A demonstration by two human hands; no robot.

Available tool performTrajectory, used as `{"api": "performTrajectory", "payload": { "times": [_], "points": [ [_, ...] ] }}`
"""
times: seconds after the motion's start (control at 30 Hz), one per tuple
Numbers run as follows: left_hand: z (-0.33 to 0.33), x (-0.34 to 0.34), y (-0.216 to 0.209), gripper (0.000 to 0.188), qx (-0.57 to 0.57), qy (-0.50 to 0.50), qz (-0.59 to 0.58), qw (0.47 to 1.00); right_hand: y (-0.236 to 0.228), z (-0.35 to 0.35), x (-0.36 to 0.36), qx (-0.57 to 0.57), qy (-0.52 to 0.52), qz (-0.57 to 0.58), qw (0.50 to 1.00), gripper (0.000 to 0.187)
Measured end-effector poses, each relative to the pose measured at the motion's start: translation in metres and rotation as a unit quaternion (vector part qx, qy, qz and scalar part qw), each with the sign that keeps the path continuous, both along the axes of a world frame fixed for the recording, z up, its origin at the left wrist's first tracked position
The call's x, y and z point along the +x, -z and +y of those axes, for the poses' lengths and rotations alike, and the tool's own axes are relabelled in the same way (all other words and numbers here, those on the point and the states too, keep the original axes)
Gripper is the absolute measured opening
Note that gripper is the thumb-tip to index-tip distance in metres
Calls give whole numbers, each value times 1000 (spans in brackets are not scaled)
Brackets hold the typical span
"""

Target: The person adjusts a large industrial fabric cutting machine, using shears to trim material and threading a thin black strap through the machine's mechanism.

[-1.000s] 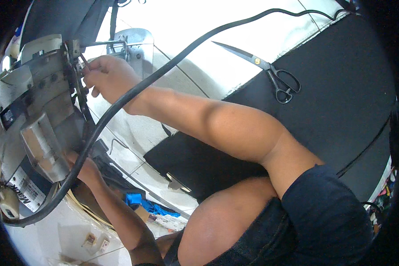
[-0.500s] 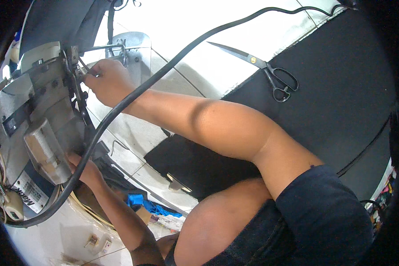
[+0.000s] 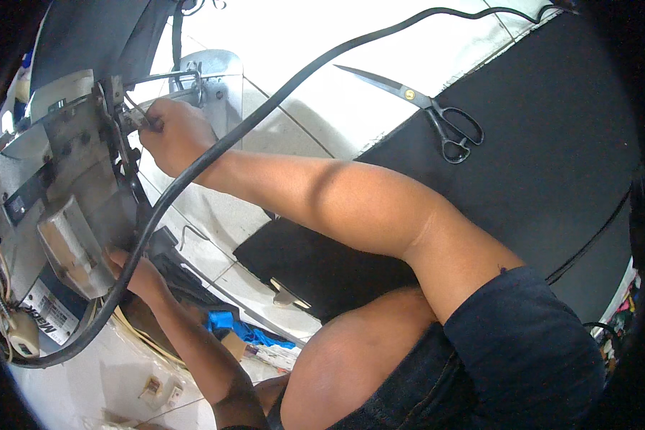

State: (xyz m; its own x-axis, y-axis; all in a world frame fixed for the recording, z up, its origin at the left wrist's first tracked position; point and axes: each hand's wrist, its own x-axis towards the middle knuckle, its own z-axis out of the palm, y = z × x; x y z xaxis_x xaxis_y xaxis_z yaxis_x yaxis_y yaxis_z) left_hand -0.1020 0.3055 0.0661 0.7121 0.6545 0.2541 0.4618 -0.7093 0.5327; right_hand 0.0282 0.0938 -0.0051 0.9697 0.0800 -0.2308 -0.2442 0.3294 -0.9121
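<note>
At the left stands a grey metal machine with screws, plates and a box-shaped cover. My right hand is closed at its upper right edge, gripping a thin metal rod that slants up to the machine's end. The rod's full shape is hidden by my fingers. Lower down, my left hand reaches to the machine's near side beside the box-shaped cover. Its fingertips are hidden in shadow behind machine parts. A thick black cable arches across the view, in front of my right wrist and part of my left hand.
Black-handled scissors lie partly on black fabric, partly on white tiles. A metal plate is beyond my right hand. Blue cloth and a bent thin hook lie near my left arm. A beige plug hangs at far left.
My right hand has shifted slightly down and right with the thin metal rod, which shows more clearly now. My left hand stays in about the same place.
</note>
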Motion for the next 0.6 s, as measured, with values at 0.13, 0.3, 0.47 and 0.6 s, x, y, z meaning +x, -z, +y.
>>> {"api": "performTrajectory", "payload": {
  "times": [0.13, 0.3, 0.47, 0.6],
  "points": [
    [-6, 4, -8, 54, -48, -5, 19, 999, 7, 13, 3, -73, 49, -53, 995, 19],
    [-10, 3, -9, 52, 8, 0, 17, 1000, 0, 11, 2, -69, 8, -12, 998, 18],
    [-4, 1, -9, 36, -45, -34, 36, 998, 0, 13, -1, -64, 45, -16, 997, 23],
    [2, -2, -11, 35, -37, -24, 46, 998, 3, 12, 4, -59, 38, -6, 998, 24]
  ]
}}
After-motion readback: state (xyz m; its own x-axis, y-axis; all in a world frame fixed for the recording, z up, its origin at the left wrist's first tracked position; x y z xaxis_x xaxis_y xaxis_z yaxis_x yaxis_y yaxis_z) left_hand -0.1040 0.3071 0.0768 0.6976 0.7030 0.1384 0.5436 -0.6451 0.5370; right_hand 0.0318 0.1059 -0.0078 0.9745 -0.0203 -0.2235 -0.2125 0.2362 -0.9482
